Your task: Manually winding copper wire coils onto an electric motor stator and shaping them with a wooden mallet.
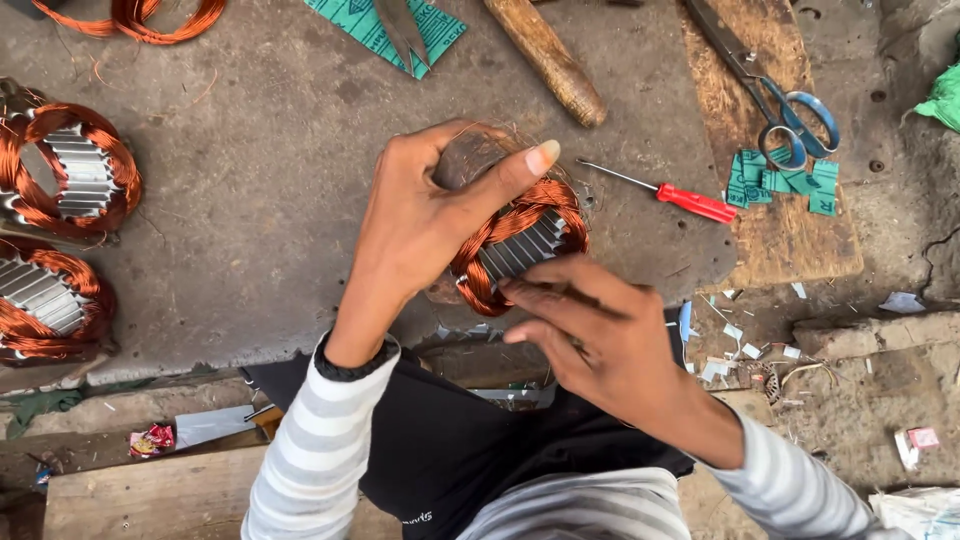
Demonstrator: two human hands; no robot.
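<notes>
Left hand [415, 225] clasps stator [515, 245] from above, thumb across copper coil. Right hand [600, 335] pinches thin stick [560, 290], tip pressed into stator slots. Stator sits on tabletop [270, 200], centre, near front edge. Screwdriver [665, 192] just right; scissors [780, 95] on board beyond; two more stators [60, 180] far left.

Red wrapper [152, 439] bottom-left; red-white packet [917, 444] right.

Soft daylight — sharp, no glare.
</notes>
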